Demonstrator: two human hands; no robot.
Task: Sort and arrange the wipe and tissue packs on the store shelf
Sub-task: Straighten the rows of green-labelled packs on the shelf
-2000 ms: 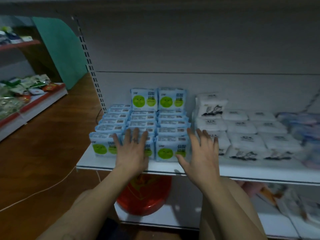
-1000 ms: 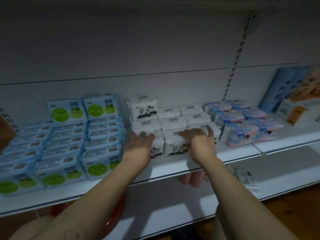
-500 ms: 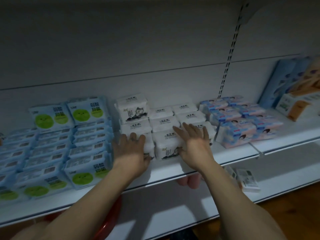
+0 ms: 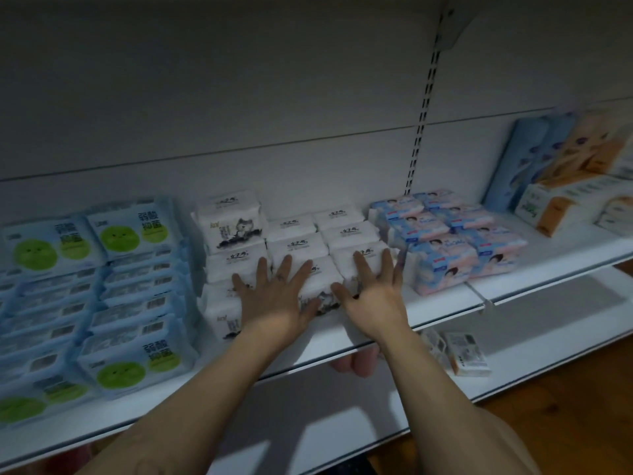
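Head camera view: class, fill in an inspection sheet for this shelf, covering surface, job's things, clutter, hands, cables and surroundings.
Surface: white shelf, bare strip along its front edge.
Job's things: white packs in the middle, in stacked rows; blue packs with green circles on their left; pink-and-blue packs on their right.
Clutter: small box lying on the lower shelf.
Hands: left hand and right hand both flat, fingers straight, pressing the front white packs.
Cables: nothing seen.
Surroundings: slotted upright on the white back panel; boxes far right; wooden floor.
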